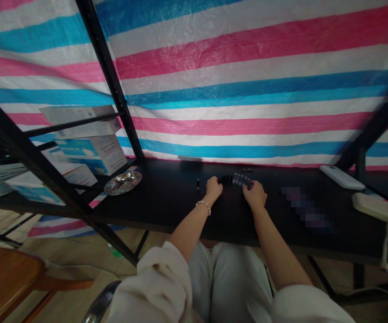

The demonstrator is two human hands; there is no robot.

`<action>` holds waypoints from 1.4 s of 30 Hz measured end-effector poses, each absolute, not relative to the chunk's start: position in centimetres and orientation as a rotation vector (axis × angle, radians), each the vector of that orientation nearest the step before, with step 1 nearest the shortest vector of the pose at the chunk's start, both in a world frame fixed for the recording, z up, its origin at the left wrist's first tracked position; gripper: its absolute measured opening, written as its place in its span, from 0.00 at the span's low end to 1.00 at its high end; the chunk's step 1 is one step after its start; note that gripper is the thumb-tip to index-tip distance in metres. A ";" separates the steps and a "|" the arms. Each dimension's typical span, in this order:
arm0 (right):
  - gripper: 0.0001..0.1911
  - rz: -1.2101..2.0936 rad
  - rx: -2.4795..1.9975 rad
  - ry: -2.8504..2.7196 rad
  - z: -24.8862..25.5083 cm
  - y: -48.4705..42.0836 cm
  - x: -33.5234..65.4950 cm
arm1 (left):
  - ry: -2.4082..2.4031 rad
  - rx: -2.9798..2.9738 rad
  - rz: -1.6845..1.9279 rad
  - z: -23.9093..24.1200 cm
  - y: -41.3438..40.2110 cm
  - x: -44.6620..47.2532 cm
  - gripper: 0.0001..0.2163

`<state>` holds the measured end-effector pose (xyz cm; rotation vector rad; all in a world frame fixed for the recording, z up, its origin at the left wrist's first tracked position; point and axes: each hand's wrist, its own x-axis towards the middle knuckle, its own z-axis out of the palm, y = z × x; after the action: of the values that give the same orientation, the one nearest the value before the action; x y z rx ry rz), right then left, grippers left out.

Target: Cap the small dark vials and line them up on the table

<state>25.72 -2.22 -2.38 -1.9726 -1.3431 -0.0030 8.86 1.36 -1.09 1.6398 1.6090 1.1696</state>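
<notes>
A row of several small dark and pale vial-like pieces (236, 179) lies on the black table (167, 202), between my two hands. My left hand (213, 188), with a bead bracelet at the wrist, rests curled at the row's left end, fingers closed against the pieces. My right hand (255, 194) rests curled at the row's right end, fingertips on the pieces. One small dark piece (198, 183) stands alone left of my left hand. A few tiny pieces (248, 170) lie behind the row. What the fingers pinch is hidden.
A metal dish (123, 182) sits at the table's left end. A black shelf frame (109, 76) holds blue-and-white boxes (91, 152). Two white devices (342, 177) (375, 207) lie at the right. A striped tarp (247, 80) hangs behind. A wooden stool (5, 278) stands at lower left.
</notes>
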 end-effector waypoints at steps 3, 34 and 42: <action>0.16 -0.046 -1.918 -1.273 -1.8 -2.6 25.4 | 1.623 1.649 1.192 -1.2 1.7 9.0 0.07; 0.09 -0.169 -1.544 -1.207 -0.2 -4.4 23.9 | 1.945 1.598 1.096 3.4 -4.2 1.7 0.33; 0.09 -0.219 -1.507 -1.237 -0.6 -4.2 23.9 | 1.884 1.742 0.839 1.1 -0.5 -0.3 0.18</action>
<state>23.88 -4.19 -0.60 -1.5067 -1.2371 -0.2194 -0.27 -0.55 1.10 1.7416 1.8839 0.8392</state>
